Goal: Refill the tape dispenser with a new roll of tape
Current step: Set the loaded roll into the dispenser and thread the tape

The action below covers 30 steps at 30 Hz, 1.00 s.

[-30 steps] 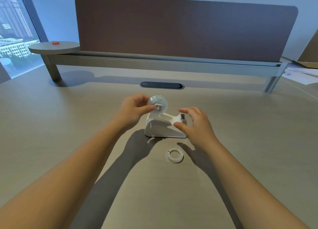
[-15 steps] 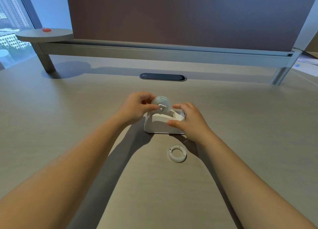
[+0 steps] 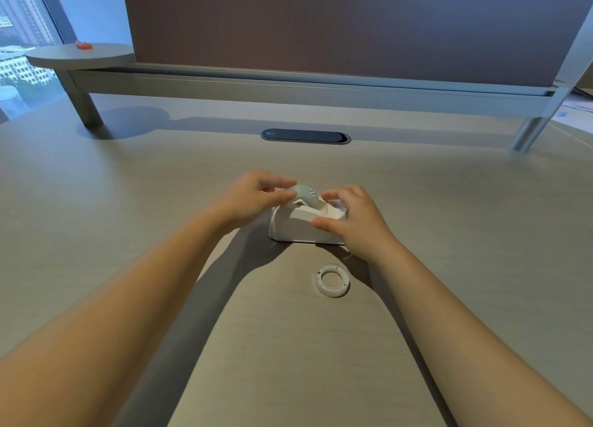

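One white tape dispenser [image 3: 301,224], standing mid-bench [image 3: 160,202]. One tape roll [image 3: 305,194] seated in its cradle, pinched by the left hand [image 3: 253,198]. Right hand [image 3: 353,221] clasps the dispenser's cutter end. One empty white core ring [image 3: 332,280], lying just beside, nearer the person.

An office: desk [image 3: 128,202] with divider panel [image 3: 321,25] and cable grommet [image 3: 305,136].

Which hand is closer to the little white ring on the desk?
The right hand. The white ring lies just below its wrist; the left hand is farther, up-left.
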Tool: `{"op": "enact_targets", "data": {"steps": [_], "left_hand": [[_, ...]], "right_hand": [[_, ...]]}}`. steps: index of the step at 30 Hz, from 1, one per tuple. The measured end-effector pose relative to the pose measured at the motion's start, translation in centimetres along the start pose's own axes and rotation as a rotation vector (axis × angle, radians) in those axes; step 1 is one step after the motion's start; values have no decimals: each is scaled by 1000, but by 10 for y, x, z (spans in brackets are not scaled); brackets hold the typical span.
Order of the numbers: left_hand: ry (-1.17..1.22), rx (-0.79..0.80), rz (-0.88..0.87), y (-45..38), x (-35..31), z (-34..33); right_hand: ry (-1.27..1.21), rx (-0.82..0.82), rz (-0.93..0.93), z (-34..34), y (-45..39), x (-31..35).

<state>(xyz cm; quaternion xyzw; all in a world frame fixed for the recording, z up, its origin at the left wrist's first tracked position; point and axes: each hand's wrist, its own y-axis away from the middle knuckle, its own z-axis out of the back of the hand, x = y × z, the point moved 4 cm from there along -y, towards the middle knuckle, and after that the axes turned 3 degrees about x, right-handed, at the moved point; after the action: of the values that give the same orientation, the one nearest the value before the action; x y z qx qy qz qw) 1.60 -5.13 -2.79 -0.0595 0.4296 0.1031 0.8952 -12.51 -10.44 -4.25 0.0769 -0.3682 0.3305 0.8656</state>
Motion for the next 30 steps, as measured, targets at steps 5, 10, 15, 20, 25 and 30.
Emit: {"op": "enact_targets", "data": {"steps": [5, 10, 15, 20, 25, 30], "left_hand": [[276, 11, 88, -2, 6, -8], [477, 14, 125, -3, 9, -14], [510, 6, 117, -5, 12, -15], [473, 8, 78, -5, 8, -14], [447, -36, 59, -4, 8, -13], [446, -79, 72, -2, 9, -13]], "right_hand": [[-18, 14, -11, -1, 0, 0], [-10, 24, -21, -3, 0, 0], [-15, 40, -24, -3, 0, 1], [-223, 14, -102, 6, -3, 4], [-204, -92, -132, 3, -9, 12], [-316, -175, -218, -1, -10, 8]]}}
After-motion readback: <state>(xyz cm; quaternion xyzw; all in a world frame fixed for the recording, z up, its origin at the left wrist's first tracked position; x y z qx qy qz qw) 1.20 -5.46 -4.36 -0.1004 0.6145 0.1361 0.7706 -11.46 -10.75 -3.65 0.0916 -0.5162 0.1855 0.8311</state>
